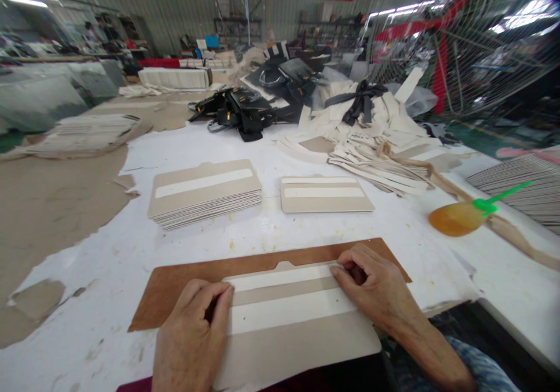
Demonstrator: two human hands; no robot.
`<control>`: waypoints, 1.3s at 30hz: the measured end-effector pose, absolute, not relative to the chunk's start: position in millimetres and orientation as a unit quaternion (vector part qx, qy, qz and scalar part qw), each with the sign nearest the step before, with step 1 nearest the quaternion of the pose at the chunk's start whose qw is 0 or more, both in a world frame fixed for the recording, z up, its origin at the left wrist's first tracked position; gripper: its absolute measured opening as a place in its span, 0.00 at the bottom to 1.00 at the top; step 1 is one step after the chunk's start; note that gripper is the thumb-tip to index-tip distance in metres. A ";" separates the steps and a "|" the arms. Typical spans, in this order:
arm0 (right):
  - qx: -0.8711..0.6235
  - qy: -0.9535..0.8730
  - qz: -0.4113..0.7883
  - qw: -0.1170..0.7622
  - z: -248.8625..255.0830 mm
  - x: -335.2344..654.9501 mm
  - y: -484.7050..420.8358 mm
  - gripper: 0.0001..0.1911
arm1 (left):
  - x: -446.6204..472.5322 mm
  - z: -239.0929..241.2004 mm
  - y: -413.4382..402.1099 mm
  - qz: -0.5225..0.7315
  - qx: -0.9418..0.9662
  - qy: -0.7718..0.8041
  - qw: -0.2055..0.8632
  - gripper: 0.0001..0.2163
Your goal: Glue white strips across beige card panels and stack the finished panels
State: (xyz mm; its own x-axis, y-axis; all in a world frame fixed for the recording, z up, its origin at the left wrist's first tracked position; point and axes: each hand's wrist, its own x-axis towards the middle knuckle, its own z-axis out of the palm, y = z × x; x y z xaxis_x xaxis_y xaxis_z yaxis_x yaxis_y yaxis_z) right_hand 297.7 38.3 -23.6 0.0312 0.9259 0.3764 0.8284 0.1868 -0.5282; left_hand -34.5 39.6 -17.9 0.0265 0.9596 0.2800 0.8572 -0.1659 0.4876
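Note:
In front of me a beige panel (301, 340) with a small tab on its top edge lies partly over a brown board (175, 284). A lower white strip (289, 310) with small dark holes runs across the panel, and an upper white strip (284, 277) lies along its top edge. My left hand (192, 328) pinches the left end of the upper strip, thumb and forefinger together. At that strip's right end, near the panel's top right corner, my right hand (371, 284) pinches with thumb and fingertips. The exact contact under the fingertips is hidden.
Behind the board stand a taller stack of beige panels (205, 191) and a lower stack (326, 193). To the right lies an orange-filled bottle (457, 218) with a green nozzle. Loose white strips (380, 158) and black bag parts (240, 112) are heaped farther back.

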 end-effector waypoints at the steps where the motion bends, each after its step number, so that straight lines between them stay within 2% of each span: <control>1: -0.629 -0.694 0.075 0.340 -23.4 297.7 38.0 0.10 | -34.5 -17.4 39.7 0.280 0.710 0.639 0.093 0.13; 12: -0.616 -0.698 0.126 0.342 -13.7 298.2 41.6 0.15 | -29.6 -12.6 43.0 0.274 0.695 0.655 0.109 0.14; 16: -0.635 -0.648 0.248 0.340 -2.9 308.1 49.4 0.14 | -31.9 -11.7 44.4 0.275 0.698 0.652 0.110 0.14; 19: -0.658 -0.596 0.289 0.358 5.3 326.1 48.1 0.20 | -34.6 -9.8 42.2 0.320 0.696 0.640 0.062 0.12; 21: -0.683 -0.551 0.255 0.405 8.9 334.8 41.2 0.24 | -33.6 -7.6 37.9 0.360 0.698 0.618 0.016 0.10; 24: -0.653 -0.592 0.194 0.430 11.2 329.9 27.6 0.20 | -21.6 -2.8 28.6 0.377 0.755 0.535 -0.030 0.10; 27: -0.544 -0.739 0.118 0.380 9.7 307.0 20.3 0.13 | 1.6 3.3 20.9 0.321 0.823 0.466 -0.047 0.12; 30: -0.473 -0.822 0.027 0.316 4.3 284.7 22.8 0.17 | 23.7 7.9 17.6 0.236 0.848 0.472 -0.044 0.15; 35: -0.471 -0.862 -0.039 0.182 -5.8 270.5 31.2 0.15 | 35.8 7.6 15.7 0.136 0.848 0.511 -0.044 0.17; 39: -0.482 -0.859 -0.063 0.158 -10.8 269.4 29.9 0.17 | 32.7 7.1 14.3 0.126 0.839 0.528 -0.050 0.17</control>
State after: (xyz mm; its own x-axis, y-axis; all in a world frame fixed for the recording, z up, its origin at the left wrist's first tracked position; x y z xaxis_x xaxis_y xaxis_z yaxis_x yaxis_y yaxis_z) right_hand 269.4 29.9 -10.8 -0.4842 0.8092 0.3327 0.8489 0.5266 -0.0454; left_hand 32.7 14.3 7.1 0.4113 0.8721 0.2651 0.8976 -0.4382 0.0488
